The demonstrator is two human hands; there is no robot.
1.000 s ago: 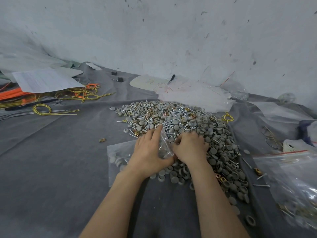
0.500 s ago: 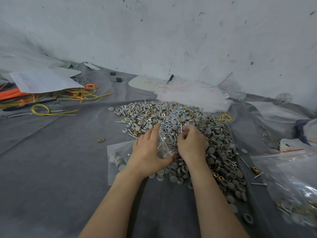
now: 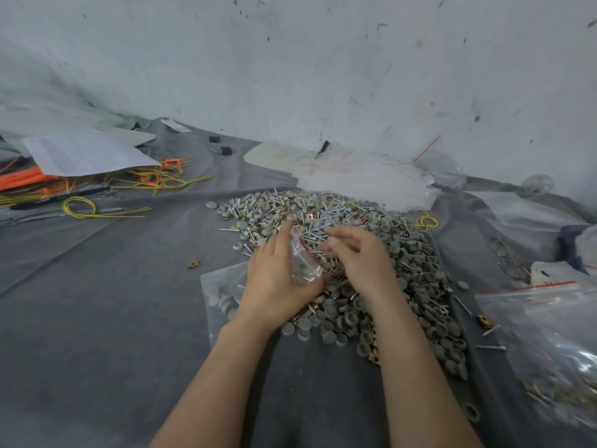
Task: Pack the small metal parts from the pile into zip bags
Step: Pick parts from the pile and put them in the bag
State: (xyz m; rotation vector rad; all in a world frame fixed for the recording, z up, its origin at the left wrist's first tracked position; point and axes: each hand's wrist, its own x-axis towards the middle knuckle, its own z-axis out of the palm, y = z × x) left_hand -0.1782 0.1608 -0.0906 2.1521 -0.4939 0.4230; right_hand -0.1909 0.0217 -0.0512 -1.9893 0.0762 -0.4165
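A wide pile of small parts (image 3: 381,253), silver screws, grey round caps and brass clips, covers the grey cloth in the middle. My left hand (image 3: 274,279) holds a clear zip bag (image 3: 302,263) at its mouth; the bag's lower part with grey caps lies flat to the left (image 3: 219,292). My right hand (image 3: 358,253) hovers at the bag's mouth over the pile, fingers curled and blurred. Whether it pinches any parts is unclear.
A large clear bag (image 3: 549,344) with parts lies at the right. Empty bags (image 3: 365,179) are stacked behind the pile. Yellow and orange wires (image 3: 106,192) and paper sheets (image 3: 84,153) lie at the left. A loose brass clip (image 3: 193,264) sits on the cloth.
My right hand has lifted from the near part of the pile and moved up toward the bag's mouth. My left hand has raised the bag's mouth a little.
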